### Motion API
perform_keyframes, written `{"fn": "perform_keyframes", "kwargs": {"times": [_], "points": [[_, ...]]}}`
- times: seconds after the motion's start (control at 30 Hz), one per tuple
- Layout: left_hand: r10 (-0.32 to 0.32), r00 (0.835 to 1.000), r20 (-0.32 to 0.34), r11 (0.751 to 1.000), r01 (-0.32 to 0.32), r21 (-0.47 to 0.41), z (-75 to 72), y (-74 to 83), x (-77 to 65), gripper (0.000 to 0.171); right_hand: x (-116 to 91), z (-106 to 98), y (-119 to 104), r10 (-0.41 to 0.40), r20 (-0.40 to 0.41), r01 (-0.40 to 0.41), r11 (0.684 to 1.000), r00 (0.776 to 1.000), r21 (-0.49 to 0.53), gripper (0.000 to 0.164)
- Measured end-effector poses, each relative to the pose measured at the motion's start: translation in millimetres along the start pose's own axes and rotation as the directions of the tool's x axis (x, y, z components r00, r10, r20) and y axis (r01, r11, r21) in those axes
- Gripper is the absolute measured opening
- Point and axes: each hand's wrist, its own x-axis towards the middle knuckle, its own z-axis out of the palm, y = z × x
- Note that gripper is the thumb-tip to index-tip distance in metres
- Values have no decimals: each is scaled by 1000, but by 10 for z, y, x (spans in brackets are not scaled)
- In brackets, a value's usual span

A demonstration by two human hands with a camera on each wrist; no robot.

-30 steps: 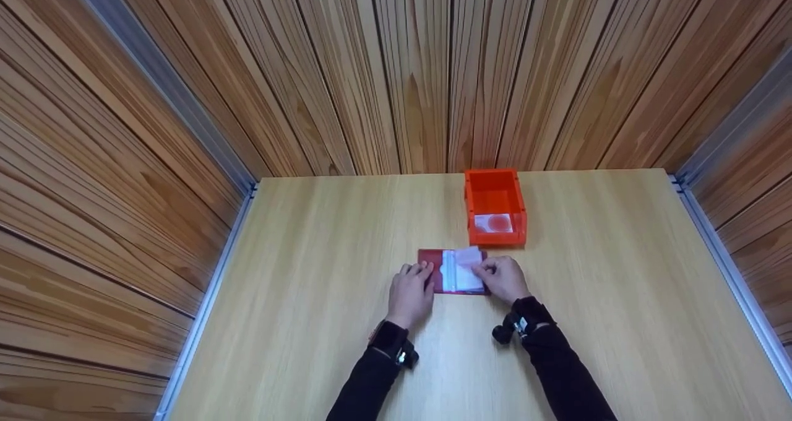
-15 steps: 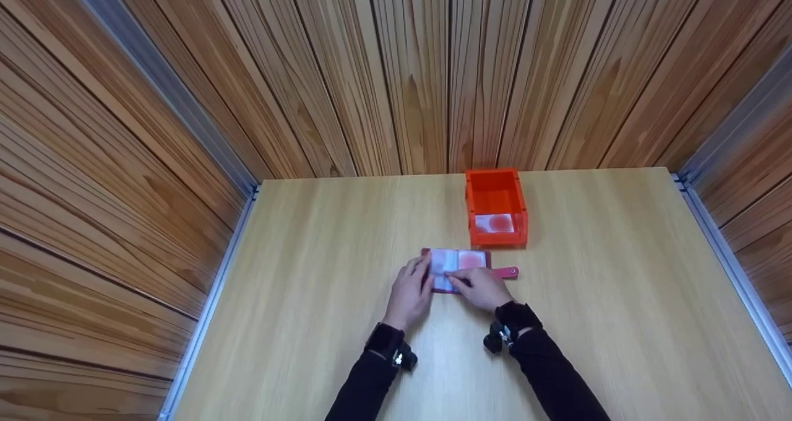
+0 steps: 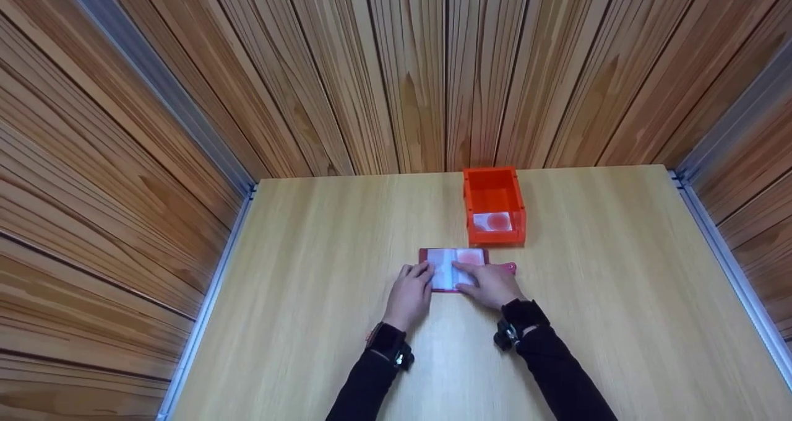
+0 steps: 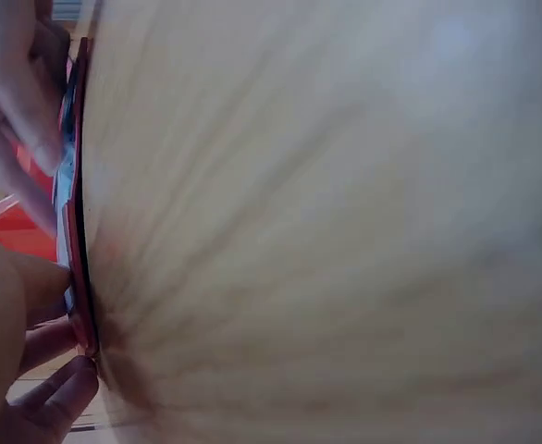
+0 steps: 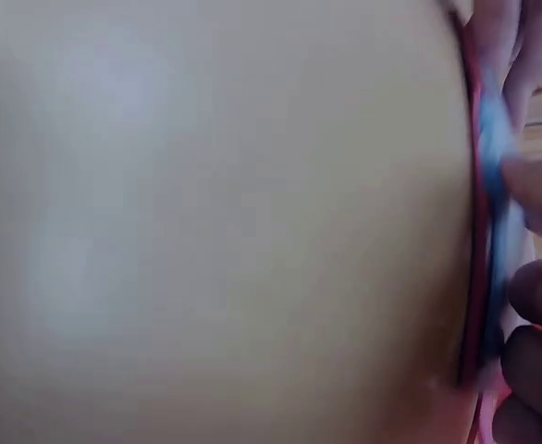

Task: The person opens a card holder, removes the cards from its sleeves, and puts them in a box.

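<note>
From here, the little red bk [image 3: 441, 270] lies open on the table [image 3: 297, 266], just in front of the orange bin [image 3: 498, 239]. L hand [image 3: 409, 294] rests on it, fingers loose; R hand [image 3: 492, 286] has thumb & finger spread across it. Prob. page-smoothing; next prob. wants a soft pinch.

Hands, two — a left hand [image 3: 408, 296] and a right hand [image 3: 493, 286]. Booklet [image 3: 441, 267] with dark-red cover, one; pale pages showing, two. Pink tab [image 3: 511, 267], one. Orange bin [image 3: 496, 239], one; pale sheet [image 3: 490, 222] with a red disc, one. Wrist straps [image 3: 385, 340], two, each with one small black camera [image 3: 405, 356]. Black sleeves [image 3: 362, 384], two. Tabletop [image 3: 322, 254], one. Plank walls [image 3: 402, 74], three — left, back, right. Metal corner posts [image 3: 164, 82], two.
</note>
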Motion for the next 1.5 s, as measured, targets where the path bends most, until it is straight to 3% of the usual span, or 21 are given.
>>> {"fn": "perform_keyframes", "kwargs": {"times": [0.13,0.33,0.57,0.8,1.0,1.1,1.23,1.3,1.37,1.43,1.5], "points": [[26,1000,-13,999,-25,27,-17,-10,5,39,-24,-79,116,-8,4,9,998,1000,-60,69],[43,999,-18,999,-42,29,-36,-4,21,39,-23,-241,287,17,34,-15,997,999,-72,79],[25,1000,-18,1000,-25,13,-62,-25,-22,37,-21,-335,381,81,91,-83,996,993,22,85],[28,999,-20,1000,-28,0,-76,-14,-24,37,-24,-344,462,104,87,-114,985,991,126,90],[-3,1000,-1,1000,3,16,-96,31,-8,38,-21,-342,514,78,81,-88,987,994,135,91],[-23,1000,-7,998,23,65,-120,94,42,36,-3,-353,519,63,78,-73,988,995,133,90],[-4,999,-33,996,7,93,-90,211,139,28,6,-352,529,27,52,-33,993,998,117,88],[-11,1000,-23,1000,12,23,-48,273,190,25,7,-344,538,17,44,-22,993,999,118,87],[-51,999,13,993,52,-106,-7,335,240,24,5,-335,550,19,44,-24,993,999,117,87],[-122,990,66,958,134,-252,14,397,288,24,2,-330,557,27,51,-32,992,998,118,87],[-201,973,115,895,230,-382,12,455,343,23,3,-332,563,22,50,-28,994,998,108,87]]}}
